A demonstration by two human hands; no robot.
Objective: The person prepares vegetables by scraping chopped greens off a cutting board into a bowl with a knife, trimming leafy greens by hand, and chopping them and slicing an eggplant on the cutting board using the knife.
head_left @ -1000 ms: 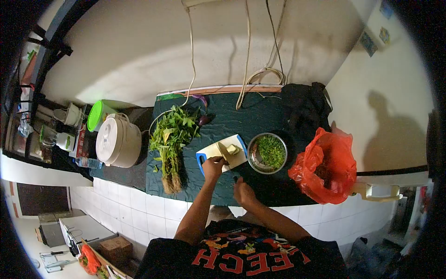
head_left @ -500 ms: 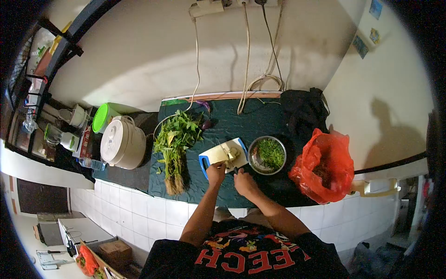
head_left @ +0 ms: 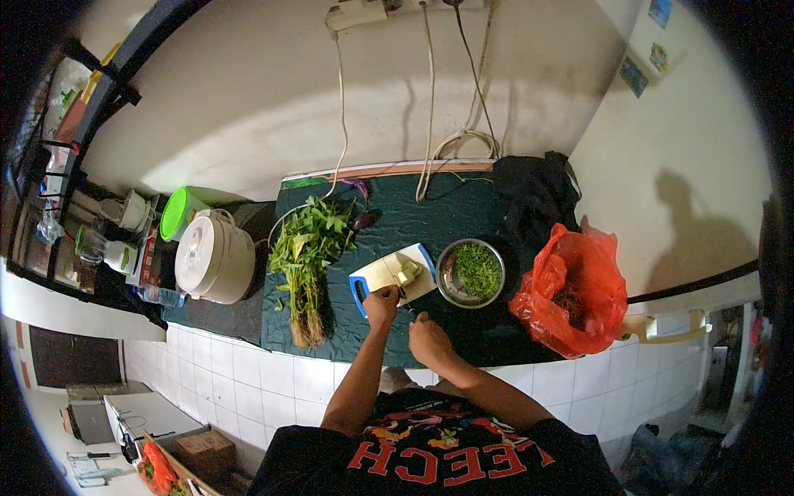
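Note:
A white cutting board [head_left: 380, 274] with blue edges lies on the dark green cloth, and pale, block-like food pieces [head_left: 407, 273] sit on it. My left hand [head_left: 381, 306] is at the board's near edge with its fingers drawn together; what they hold, if anything, is hidden. My right hand [head_left: 430, 341] is closed around the dark handle of a knife [head_left: 412, 313], whose blade points toward the board beside my left fingertips. Just right of the board stands a metal bowl [head_left: 452, 299] of chopped greens [head_left: 480, 270].
Leafy greens with roots [head_left: 308, 264] lie left of the board, near a purple eggplant [head_left: 363, 220]. A red plastic bag [head_left: 571, 289] stands at the right, a black bag [head_left: 538, 194] behind it. Further left is a white rice cooker [head_left: 217, 258]. Cables [head_left: 426, 124] hang down the wall.
My right hand and the knife have moved slightly left and nearer to my body. The left hand stays at the board's near edge. The whole view has shifted a little.

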